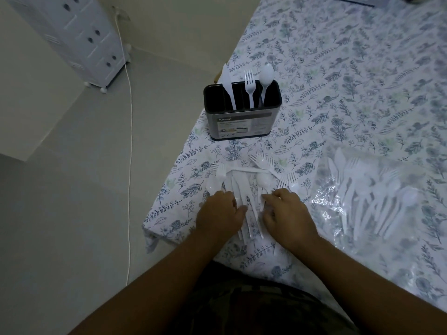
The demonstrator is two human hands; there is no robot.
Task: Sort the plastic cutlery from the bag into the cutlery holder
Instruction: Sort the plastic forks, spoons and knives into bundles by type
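A dark cutlery holder stands near the table's left edge, holding a white knife, a fork and a spoon in separate slots. In front of it lies a loose pile of white plastic cutlery. My left hand and my right hand both rest on the near end of this pile, fingers curled over the handles. Whether either hand grips a piece is hidden. A clear plastic bag with several more forks, knives and spoons lies to the right.
The table wears a floral cloth; its left edge and corner lie close beside my left hand. A white drawer cabinet and a white cable are on the floor to the left.
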